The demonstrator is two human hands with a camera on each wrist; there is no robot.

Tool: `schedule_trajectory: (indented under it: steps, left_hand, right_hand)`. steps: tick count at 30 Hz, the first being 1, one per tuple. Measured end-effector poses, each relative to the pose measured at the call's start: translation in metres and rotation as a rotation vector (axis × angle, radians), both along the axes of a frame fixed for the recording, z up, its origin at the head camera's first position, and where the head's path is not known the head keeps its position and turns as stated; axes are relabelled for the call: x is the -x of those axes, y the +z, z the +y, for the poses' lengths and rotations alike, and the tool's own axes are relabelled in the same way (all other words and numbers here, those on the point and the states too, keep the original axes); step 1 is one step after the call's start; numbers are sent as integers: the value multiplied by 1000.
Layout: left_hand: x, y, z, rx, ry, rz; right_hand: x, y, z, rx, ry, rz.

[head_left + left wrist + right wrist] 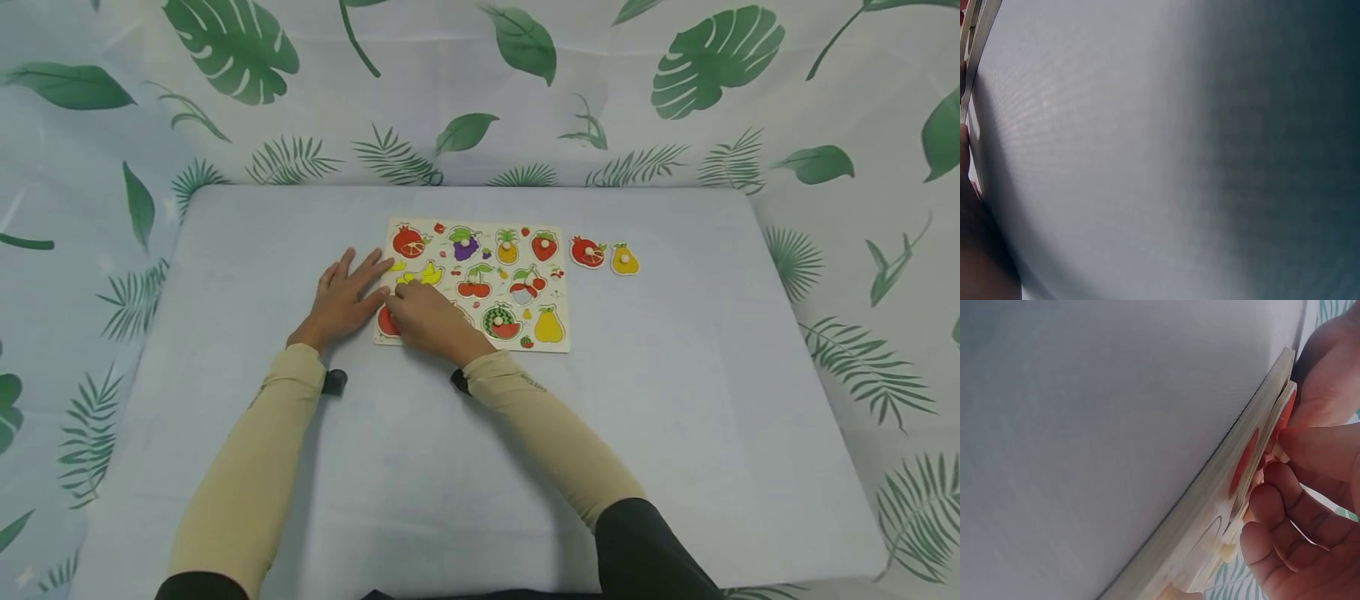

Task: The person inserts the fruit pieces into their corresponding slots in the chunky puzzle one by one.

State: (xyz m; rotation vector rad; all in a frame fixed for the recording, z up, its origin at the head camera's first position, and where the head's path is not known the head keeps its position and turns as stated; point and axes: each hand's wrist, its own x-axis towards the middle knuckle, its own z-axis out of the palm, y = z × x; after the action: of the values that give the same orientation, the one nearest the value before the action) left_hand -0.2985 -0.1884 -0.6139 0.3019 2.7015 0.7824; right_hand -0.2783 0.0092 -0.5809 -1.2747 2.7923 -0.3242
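A cream wooden fruit puzzle board (564,321) lies near the middle of the table. My right hand (431,318) is over its lower left part. In the right wrist view, the thumb and fingers of that hand (1316,531) pinch the knob of a red puzzle piece (1286,412), which sits tilted and slightly raised over a red printed shape. Its exact fruit is mostly hidden. With fingers spread, my left hand (343,302) rests at the board's left edge, fingertips touching it. The left wrist view catches only a sliver of that hand (985,256).
Right of the board lie two loose pieces, a pomegranate (587,252) and a pear (624,259). Grapes (465,243), a watermelon (501,321) and several other knobbed pieces sit in the board. White cloth (675,400) covers the table; a leaf-patterned curtain (450,75) hangs behind.
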Motion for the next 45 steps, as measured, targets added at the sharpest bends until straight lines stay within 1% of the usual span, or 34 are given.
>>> schedule_trajectory:
  steps: [6,9,15,20,27,37,42,45]
  left_hand:
    - [0,0,-1,-9,-5,7]
    - [0,1,-2,-10,-7,10]
    - [1,-3,-2,-9,-1,8]
    - [1,-3,-1,-7,3,10]
    - [1,-2,-1,-9,0,11]
    - [1,-1,0,-13,5,1]
    - [0,0,1,-4,4,-5]
    - [-1,2,1,-10,-4,-1]
  right_hand:
    - [1,-2,-1,-1,-7,26]
    - [1,-3,0,-7,-17,24]
    - [1,-5,2,-3,-22,22]
    - [0,-5,3,-23,-26,32]
    - [-2,-3,2,-20,-40,-10]
    - [-3,-1,1,-28,-42,-34]
    - [-3,0,4,-19,-44,-77]
    - [-2,3,6,-11,-26,-101]
